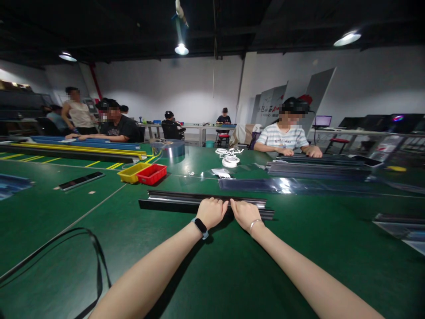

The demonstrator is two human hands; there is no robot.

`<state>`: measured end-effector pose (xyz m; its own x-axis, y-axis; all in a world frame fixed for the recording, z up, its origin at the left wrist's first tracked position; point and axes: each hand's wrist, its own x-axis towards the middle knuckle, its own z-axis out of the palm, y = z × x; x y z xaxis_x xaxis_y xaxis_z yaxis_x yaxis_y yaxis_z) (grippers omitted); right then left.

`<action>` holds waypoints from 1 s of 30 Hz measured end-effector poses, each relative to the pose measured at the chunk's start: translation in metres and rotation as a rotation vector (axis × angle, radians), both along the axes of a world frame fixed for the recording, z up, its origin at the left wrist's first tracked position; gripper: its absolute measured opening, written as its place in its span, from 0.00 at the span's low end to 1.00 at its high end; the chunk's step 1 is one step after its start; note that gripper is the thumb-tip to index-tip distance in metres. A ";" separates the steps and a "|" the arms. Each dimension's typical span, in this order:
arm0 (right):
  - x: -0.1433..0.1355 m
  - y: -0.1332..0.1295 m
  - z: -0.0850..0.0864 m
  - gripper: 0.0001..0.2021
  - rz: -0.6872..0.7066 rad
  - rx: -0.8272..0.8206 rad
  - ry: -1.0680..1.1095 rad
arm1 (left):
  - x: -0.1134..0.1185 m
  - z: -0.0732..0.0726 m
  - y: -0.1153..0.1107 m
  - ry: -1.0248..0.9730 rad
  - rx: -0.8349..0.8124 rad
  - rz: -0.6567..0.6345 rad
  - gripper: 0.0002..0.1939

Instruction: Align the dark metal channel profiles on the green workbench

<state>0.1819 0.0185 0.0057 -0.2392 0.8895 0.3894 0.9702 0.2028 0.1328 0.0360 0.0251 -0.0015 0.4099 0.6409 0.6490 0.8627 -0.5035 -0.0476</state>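
Note:
A long black channel-shaped profile [172, 204] lies crosswise on the green table in front of me. My left hand [211, 212], with a watch at its wrist, is closed over the middle of the profile. Close beside it, my right hand [245, 213], wearing a bracelet, also grips the profile, just right of the middle. The two thumbs nearly meet. The fingertips curl over the far side and are hidden. At the right end, a second black edge [268, 215] shows below; I cannot tell whether it is a separate piece.
Beyond the profile are a clear plastic strip [259, 185], a red bin [152, 174], a yellow bin [133, 172] and white rings [230, 160]. A phone-like dark slab [82, 180] and a black strap [96, 248] lie left. Across the table, a person [287, 133] handles similar profiles [318, 169].

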 end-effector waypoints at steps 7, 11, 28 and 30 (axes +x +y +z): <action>-0.001 0.000 0.002 0.23 0.006 -0.002 -0.013 | 0.000 0.001 -0.001 0.017 0.008 0.003 0.22; -0.001 0.000 0.000 0.23 0.008 0.043 -0.002 | 0.000 0.004 -0.002 0.005 0.025 -0.002 0.21; 0.001 0.001 -0.002 0.23 0.089 0.090 -0.026 | 0.000 0.001 0.001 0.043 -0.019 0.017 0.21; 0.001 0.000 -0.001 0.22 0.109 0.067 -0.052 | 0.000 0.004 -0.001 0.038 -0.013 0.012 0.20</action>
<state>0.1831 0.0181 0.0049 -0.3547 0.8296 0.4313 0.9342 0.2958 0.1995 0.0356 0.0245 0.0024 0.4263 0.6546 0.6243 0.8665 -0.4936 -0.0742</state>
